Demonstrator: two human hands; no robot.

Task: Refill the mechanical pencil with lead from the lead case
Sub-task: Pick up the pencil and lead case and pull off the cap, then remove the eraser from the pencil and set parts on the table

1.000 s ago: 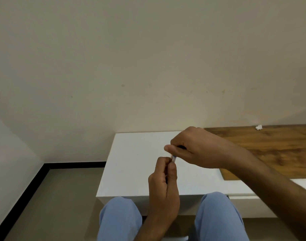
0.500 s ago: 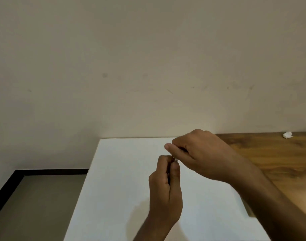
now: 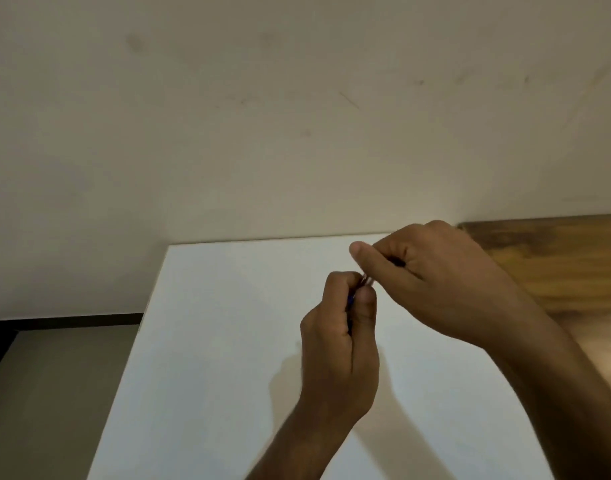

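Note:
My left hand (image 3: 338,344) is closed in a fist around the mechanical pencil (image 3: 366,280), held upright over the white table (image 3: 228,341). Only the pencil's pale top end and a sliver of blue barrel show between the fingers. My right hand (image 3: 446,282) reaches in from the right, its thumb and forefinger pinched right at that top end. A small dark object (image 3: 397,262) sits inside its curled fingers; I cannot tell whether it is the lead case. No lead is visible.
A wooden surface (image 3: 557,265) adjoins the white table on the right. A beige wall (image 3: 297,116) rises directly behind. The table's left edge drops to a grey floor (image 3: 47,393) with black skirting (image 3: 65,320).
The view has moved forward and up: my knees and the white scrap on the wood are out of frame. Both hands stay joined at the pencil's top end, the right one slightly higher.

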